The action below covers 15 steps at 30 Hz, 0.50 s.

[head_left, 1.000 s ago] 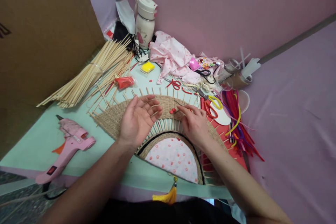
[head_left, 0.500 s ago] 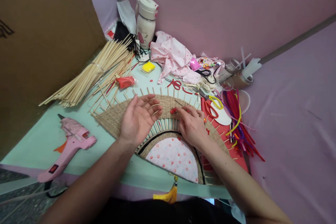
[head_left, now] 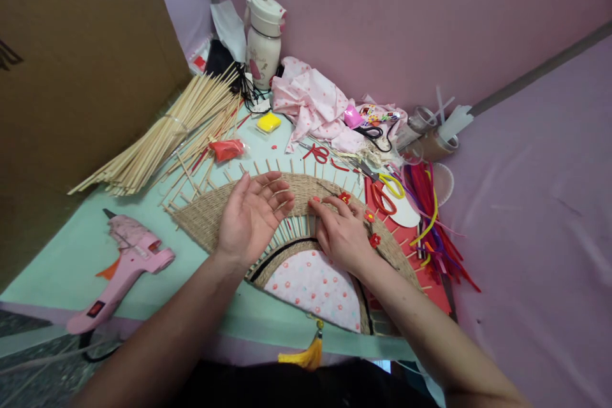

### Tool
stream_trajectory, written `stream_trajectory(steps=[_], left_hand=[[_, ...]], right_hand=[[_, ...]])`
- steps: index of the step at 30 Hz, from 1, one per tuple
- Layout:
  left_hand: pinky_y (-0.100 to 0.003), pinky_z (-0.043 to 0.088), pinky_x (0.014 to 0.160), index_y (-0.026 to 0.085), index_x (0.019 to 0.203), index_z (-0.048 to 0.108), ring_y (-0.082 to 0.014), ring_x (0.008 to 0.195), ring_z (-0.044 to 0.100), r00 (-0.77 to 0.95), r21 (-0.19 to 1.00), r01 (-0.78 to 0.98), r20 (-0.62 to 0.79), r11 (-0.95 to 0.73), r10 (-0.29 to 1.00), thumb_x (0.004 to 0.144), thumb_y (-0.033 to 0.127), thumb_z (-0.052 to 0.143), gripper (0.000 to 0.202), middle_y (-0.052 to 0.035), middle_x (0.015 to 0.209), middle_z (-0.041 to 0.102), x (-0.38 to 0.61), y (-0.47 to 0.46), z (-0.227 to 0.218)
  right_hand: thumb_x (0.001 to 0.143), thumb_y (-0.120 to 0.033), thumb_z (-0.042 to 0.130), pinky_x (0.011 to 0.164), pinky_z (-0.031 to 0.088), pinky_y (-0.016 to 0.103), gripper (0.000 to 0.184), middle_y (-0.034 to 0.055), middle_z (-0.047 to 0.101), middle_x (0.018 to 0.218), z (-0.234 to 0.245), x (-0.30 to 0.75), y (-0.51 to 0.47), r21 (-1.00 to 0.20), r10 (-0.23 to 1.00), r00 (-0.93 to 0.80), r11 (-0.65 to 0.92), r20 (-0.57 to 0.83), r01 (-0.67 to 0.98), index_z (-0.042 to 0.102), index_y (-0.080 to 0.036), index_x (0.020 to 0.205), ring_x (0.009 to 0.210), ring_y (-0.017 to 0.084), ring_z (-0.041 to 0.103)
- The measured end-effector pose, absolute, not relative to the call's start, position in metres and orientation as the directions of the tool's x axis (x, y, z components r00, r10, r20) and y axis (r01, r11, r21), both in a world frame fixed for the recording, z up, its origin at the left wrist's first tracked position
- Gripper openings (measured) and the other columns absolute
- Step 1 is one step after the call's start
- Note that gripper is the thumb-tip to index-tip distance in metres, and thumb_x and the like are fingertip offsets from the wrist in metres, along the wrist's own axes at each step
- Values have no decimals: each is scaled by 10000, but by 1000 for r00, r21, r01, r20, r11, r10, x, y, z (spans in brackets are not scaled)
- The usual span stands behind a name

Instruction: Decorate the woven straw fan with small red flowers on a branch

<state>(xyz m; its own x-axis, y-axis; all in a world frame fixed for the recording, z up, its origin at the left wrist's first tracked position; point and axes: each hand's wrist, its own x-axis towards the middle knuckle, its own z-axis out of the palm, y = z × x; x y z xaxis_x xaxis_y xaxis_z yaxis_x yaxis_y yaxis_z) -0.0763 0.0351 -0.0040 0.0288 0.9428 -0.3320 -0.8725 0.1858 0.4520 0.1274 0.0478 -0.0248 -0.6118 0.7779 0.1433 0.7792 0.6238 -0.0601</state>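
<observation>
A half-round woven fan (head_left: 201, 213) of tan cord on thin sticks lies on the table, with a panel of pink dotted cloth (head_left: 310, 284) at its base. My left hand (head_left: 255, 220) is held above the fan's left part, palm turned up, fingers spread and holding nothing. My right hand (head_left: 343, 233) is over the woven band, its fingertips closed on a small red piece (head_left: 314, 201) at the band's surface. Beside that hand, small red flowers (head_left: 375, 240) sit on the band. A yellow tassel (head_left: 308, 354) hangs from the fan's lower edge.
A pink glue gun (head_left: 122, 274) lies at the left, below bundled wooden sticks (head_left: 157, 134). Behind the fan are a red clay packet (head_left: 227, 150), a yellow packet (head_left: 268, 122), crumpled cloth (head_left: 308, 99) and a bottle (head_left: 264, 44). Scissors (head_left: 382, 197) and pipe cleaners (head_left: 423, 204) lie right.
My right hand has shifted slightly left and down, its fingertips still at the red piece. Red flowers on the band show more fully now. My left hand keeps its pose.
</observation>
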Motion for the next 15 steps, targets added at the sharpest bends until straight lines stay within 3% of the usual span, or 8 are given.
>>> stream_trajectory(steps=[10, 15], left_hand=[[-268, 539, 764, 160, 944, 650, -130, 777, 650, 25, 469, -863, -332, 188, 943, 918, 468, 417, 387, -53, 858, 660, -78, 35, -4], [-266, 531, 746, 159, 932, 649, -132, 773, 645, 9, 518, -834, -327, 187, 945, 902, 441, 457, 342, -49, 846, 651, -76, 34, -2]], right_hand=[[888, -177, 463, 965, 276, 429, 437, 118, 701, 1134, -22, 128, 46, -100, 776, -602, 625, 187, 774, 511, -160, 1323, 1209, 257, 508], [893, -169, 449, 961, 303, 434, 467, 113, 632, 1211, 15, 139, 54, -151, 801, -390, 500, 453, 853, 506, -234, 1351, 1170, 270, 541]])
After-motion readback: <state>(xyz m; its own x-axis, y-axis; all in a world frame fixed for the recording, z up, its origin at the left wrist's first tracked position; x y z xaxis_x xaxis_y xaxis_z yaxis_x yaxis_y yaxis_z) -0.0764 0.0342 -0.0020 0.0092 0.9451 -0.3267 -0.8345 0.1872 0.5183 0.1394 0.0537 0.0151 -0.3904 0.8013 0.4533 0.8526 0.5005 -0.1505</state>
